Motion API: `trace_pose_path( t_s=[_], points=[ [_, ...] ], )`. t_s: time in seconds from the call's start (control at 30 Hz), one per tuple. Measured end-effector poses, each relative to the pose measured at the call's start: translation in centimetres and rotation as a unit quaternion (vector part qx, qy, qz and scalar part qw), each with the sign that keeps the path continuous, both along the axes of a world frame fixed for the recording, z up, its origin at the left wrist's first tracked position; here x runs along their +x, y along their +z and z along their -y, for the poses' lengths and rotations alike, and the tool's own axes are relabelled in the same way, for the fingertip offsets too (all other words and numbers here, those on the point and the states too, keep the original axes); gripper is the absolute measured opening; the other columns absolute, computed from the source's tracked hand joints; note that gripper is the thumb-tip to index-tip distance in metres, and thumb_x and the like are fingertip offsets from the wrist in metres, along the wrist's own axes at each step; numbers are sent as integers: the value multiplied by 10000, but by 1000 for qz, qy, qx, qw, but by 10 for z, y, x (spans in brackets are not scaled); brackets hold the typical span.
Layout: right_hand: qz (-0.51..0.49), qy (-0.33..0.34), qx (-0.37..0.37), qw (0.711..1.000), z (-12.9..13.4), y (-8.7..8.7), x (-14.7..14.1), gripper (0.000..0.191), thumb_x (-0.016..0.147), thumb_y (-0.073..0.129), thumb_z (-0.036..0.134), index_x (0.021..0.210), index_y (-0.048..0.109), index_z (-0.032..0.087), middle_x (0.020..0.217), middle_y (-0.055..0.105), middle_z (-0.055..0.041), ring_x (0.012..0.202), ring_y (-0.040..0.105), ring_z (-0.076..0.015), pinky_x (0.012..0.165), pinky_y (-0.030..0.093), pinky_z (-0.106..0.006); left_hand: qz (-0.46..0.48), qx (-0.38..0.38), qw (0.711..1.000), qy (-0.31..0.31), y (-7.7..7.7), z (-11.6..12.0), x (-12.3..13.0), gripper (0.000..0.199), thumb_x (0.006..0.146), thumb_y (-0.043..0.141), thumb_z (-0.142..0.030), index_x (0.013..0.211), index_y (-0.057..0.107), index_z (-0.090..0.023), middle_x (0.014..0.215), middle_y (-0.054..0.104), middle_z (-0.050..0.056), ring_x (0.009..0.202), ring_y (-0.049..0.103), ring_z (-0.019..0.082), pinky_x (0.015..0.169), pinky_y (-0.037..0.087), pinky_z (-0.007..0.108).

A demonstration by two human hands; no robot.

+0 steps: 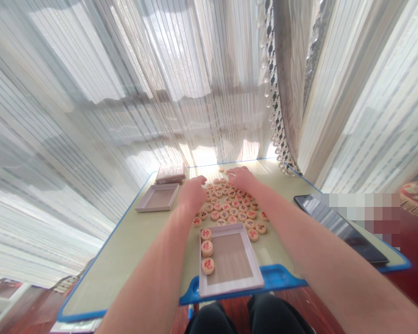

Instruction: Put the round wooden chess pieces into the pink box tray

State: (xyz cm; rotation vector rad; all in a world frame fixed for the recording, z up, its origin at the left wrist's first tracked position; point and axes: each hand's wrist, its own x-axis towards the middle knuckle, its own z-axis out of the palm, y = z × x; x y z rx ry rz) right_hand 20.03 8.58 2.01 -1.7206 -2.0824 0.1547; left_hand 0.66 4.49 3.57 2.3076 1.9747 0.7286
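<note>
A spread of round wooden Chinese chess pieces (226, 207) with red and black characters lies on the pale tabletop between my arms. At the left edge of the spread is my left hand (195, 189), fingers apart and nothing seen in them. My right hand (243, 178) reaches over the far right of the pieces, its fingers stretched out and partly hidden from view. Close to me stands a shallow open box (230, 260). Along its left side are a red-marked general piece (205, 234) and two red-marked cannon pieces, the nearest one (208, 266) at the front.
Another shallow box part (159, 197) rests at the left, with a closed box or book (170, 173) behind it. A dark phone or tablet (339, 227) lies at the right. The table (118, 260) has a blue rim, and curtains (195, 93) hang beyond it.
</note>
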Motion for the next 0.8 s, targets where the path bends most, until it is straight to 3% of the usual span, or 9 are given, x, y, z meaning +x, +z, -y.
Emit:
trace_pose_path(
  t_s=[0.1, 0.2, 0.3, 0.37, 0.43, 0.5, 0.57, 0.67, 0.8],
  points=[
    [-53, -40, 0, 998, 4, 14, 1, 380, 842, 361, 236, 1077, 658, 206, 1085, 665, -49, 1062, 534, -214, 863, 416, -288, -9, -10, 1000, -3, 5, 3, 2, 352, 764, 436, -141, 1019, 658, -238, 1019, 689, 30, 889, 620, 193, 751, 473, 259],
    [-69, -37, -26, 997, 18, 34, -5, 329, 816, 408, 245, 977, 690, 195, 969, 699, -55, 869, 615, -189, 721, 447, -251, -11, -2, 999, -35, 12, 10, 4, 307, 804, 413, -204, 947, 682, -241, 944, 704, 34, 870, 626, 195, 758, 466, 265],
    [-26, 38, -52, 998, 43, 49, -18, 251, 774, 510, 306, 876, 716, 204, 888, 713, -42, 805, 626, -189, 668, 447, -236, 25, 38, 997, -69, 15, 18, 5, 275, 815, 421, -258, 885, 686, -232, 868, 709, 37, 837, 631, 187, 752, 457, 257],
    [-26, 100, -52, 993, 63, 52, -26, 257, 788, 499, 308, 898, 717, 225, 875, 715, -21, 793, 631, -169, 676, 455, -220, 106, 63, 988, -88, 14, 21, 6, 300, 838, 400, -327, 896, 669, -207, 834, 708, 40, 736, 631, 163, 700, 458, 248],
    [-29, 128, -39, 991, 82, 50, -31, 281, 812, 461, 280, 943, 709, 260, 917, 712, -1, 820, 636, -160, 713, 465, -219, 231, 68, 966, -94, 13, 23, 4, 389, 863, 338, -406, 940, 638, -172, 830, 706, 50, 601, 604, 127, 617, 455, 235],
    [-8, 145, -34, 989, 99, 43, -30, 271, 771, 501, 226, 923, 720, 274, 933, 707, -1, 871, 631, -176, 772, 466, -233, 351, 66, 932, -61, 13, 26, 1, 509, 874, 253, -475, 955, 613, -125, 822, 701, 87, 538, 580, 118, 503, 419, 222],
    [3, 147, -21, 989, 112, 34, -23, 310, 755, 482, 177, 922, 725, 273, 922, 698, -10, 859, 628, -179, 787, 469, -249, 402, 49, 913, -52, 14, 31, -4, 593, 864, 213, -542, 926, 612, -108, 803, 698, 103, 514, 570, 115, 452, 385, 216],
    [-4, 185, 34, 982, 125, 17, -8, 294, 755, 471, 162, 812, 747, 245, 947, 669, -25, 900, 597, -179, 855, 439, -262, 371, 25, 925, -75, 12, 47, -13, 594, 849, 245, -577, 817, 630, -125, 725, 693, 79, 499, 562, 112, 477, 398, 222],
    [-65, 218, 53, 972, 132, -1, 7, 272, 824, 478, 246, 895, 740, 231, 1024, 641, -29, 1001, 536, -178, 944, 373, -285, 290, 76, 952, -54, -6, 73, -25, 527, 883, 250, -501, 728, 627, -168, 672, 678, 35, 540, 573, 114, 562, 419, 228]
  ],
)
